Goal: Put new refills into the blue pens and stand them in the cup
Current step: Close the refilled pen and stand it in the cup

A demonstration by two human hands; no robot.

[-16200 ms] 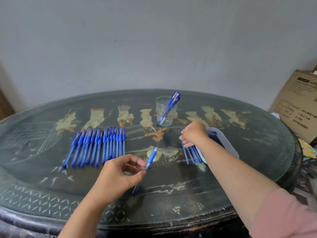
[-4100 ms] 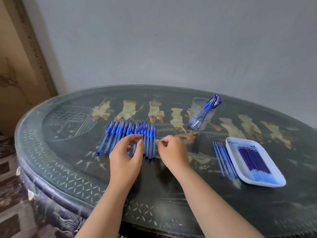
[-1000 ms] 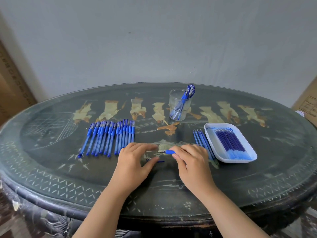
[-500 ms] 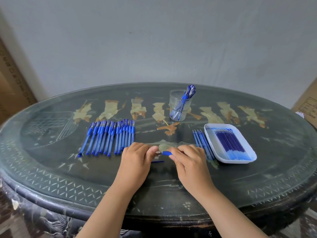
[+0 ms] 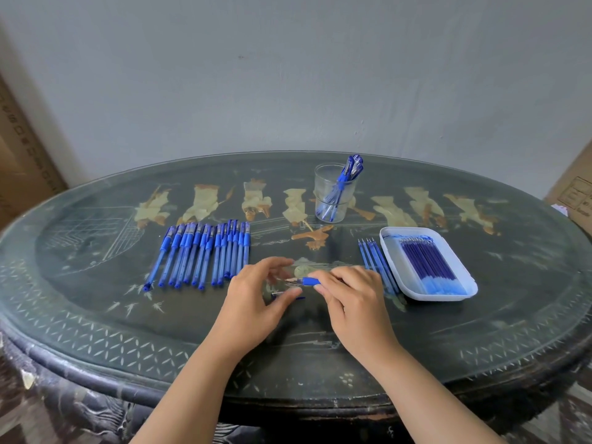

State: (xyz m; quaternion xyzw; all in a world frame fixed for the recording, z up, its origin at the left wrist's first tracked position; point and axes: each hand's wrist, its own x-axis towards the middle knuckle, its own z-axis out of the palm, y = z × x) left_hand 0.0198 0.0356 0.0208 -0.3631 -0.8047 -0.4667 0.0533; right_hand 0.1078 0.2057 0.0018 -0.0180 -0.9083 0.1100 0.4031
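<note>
dark inlaid desk (image 5: 96, 315) under a grey wall: the right hand (image 5: 355, 302) pinches a blue pen (image 5: 308, 281) lying left-right. its bare tip points at the left hand (image 5: 253, 302), whose fingers hang loosely apart just beside it, seemingly empty. new refills (image 5: 426, 264) lie in the white tray (image 5: 442, 297), nearer the right hand; the cup (image 5: 322, 193) stands beyond.
</note>
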